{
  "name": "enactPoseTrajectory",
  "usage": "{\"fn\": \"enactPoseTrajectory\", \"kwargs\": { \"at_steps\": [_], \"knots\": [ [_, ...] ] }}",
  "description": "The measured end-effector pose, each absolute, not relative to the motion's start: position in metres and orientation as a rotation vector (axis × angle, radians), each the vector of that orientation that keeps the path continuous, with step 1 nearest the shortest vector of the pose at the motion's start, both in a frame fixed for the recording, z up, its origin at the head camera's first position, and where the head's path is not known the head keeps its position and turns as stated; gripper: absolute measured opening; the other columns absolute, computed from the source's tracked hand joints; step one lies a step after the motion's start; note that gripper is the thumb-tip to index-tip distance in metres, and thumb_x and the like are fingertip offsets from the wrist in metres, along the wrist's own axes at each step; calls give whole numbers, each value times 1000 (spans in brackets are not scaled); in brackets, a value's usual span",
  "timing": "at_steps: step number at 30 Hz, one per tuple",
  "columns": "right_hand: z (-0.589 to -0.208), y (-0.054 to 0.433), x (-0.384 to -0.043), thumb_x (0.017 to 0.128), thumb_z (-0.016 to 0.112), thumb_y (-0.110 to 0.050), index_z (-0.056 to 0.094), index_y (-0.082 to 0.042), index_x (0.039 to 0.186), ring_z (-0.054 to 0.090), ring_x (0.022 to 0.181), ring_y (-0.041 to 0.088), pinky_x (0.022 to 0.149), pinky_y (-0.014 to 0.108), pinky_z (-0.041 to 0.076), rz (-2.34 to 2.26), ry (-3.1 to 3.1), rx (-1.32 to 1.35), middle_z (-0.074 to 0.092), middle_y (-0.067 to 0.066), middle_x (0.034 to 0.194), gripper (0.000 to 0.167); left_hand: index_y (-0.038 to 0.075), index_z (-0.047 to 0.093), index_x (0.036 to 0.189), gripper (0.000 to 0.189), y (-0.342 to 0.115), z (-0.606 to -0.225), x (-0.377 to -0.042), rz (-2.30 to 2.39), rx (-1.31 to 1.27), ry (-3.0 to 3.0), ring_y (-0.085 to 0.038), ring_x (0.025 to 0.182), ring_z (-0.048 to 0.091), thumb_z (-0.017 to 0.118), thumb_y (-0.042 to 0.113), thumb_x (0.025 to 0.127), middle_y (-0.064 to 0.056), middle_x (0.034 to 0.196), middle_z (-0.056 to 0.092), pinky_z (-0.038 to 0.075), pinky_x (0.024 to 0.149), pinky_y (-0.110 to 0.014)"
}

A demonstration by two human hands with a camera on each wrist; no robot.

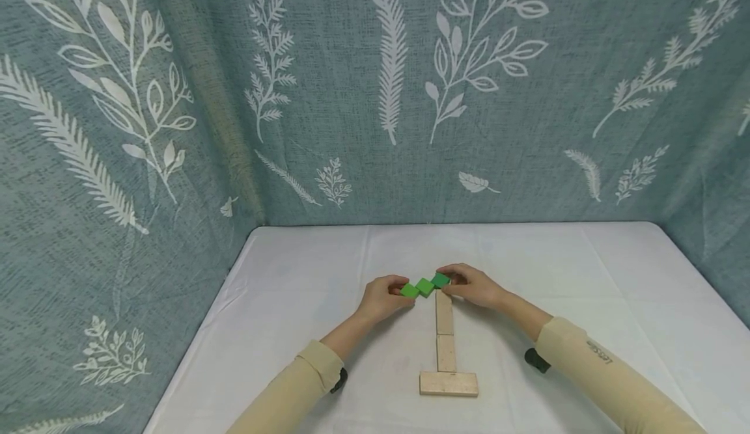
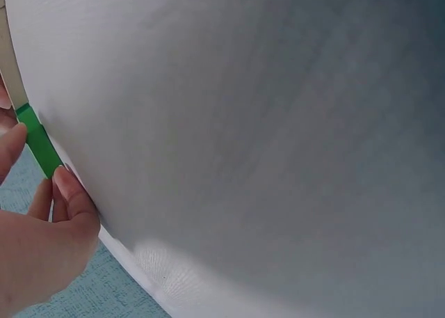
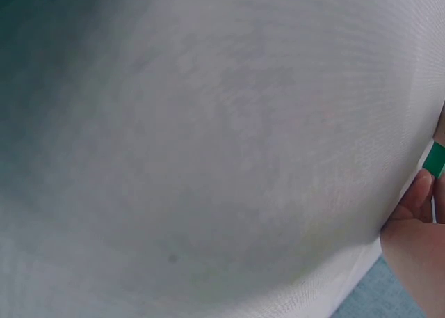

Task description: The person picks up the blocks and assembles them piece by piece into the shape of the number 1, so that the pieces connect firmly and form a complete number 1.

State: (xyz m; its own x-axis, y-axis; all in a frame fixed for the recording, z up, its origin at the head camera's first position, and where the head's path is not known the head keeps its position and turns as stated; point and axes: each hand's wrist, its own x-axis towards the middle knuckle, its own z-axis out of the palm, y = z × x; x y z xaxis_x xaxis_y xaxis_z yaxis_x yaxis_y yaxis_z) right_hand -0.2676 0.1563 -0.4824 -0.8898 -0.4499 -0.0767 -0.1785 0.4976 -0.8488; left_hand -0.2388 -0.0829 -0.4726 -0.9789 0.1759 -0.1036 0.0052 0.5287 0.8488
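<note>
Three small green blocks make a stepped diagonal row on the white table, corner against corner. At the row's left end, my left hand (image 1: 379,300) pinches a light green block (image 1: 409,290) between thumb and fingers. The middle green block (image 1: 425,287) lies between the two hands. My right hand (image 1: 476,285) pinches the darker green block (image 1: 441,280) at the right end, close above a plain wooden block (image 1: 444,313). In the left wrist view, fingers hold a green block (image 2: 43,147) by its end. The right wrist view catches only a bit of the dark green block (image 3: 434,158).
Below the upper wooden block, a second wooden block (image 1: 446,353) continues the upright line. A third wooden block (image 1: 448,384) lies crosswise at its foot. The white cloth (image 1: 316,258) covers the table, with a patterned blue-green curtain (image 1: 340,95) behind it and along the sides.
</note>
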Motion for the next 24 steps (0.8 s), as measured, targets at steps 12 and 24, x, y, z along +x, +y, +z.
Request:
{"fn": "enactPoseTrajectory", "kwargs": {
  "at_steps": [12, 24],
  "knots": [
    [-485, 157, -269, 95, 63, -17, 54, 2, 133, 49, 86, 19, 69, 32, 44, -1354, 2453, -538, 56, 8, 103, 44, 0, 65, 122, 44, -83, -470, -237, 1447, 170, 2582, -20, 97, 59, 78, 12, 82, -10, 110, 66, 52, 81, -33],
    [-476, 159, -267, 96, 61, -20, 48, 2, 138, 55, 106, 26, 85, 37, 48, -1321, 2451, -507, 57, 17, 125, 49, 0, 65, 120, 43, -84, -471, -240, 1463, 168, 2601, -23, 99, 61, 78, 13, 81, -11, 110, 67, 52, 83, -34]
  ]
}}
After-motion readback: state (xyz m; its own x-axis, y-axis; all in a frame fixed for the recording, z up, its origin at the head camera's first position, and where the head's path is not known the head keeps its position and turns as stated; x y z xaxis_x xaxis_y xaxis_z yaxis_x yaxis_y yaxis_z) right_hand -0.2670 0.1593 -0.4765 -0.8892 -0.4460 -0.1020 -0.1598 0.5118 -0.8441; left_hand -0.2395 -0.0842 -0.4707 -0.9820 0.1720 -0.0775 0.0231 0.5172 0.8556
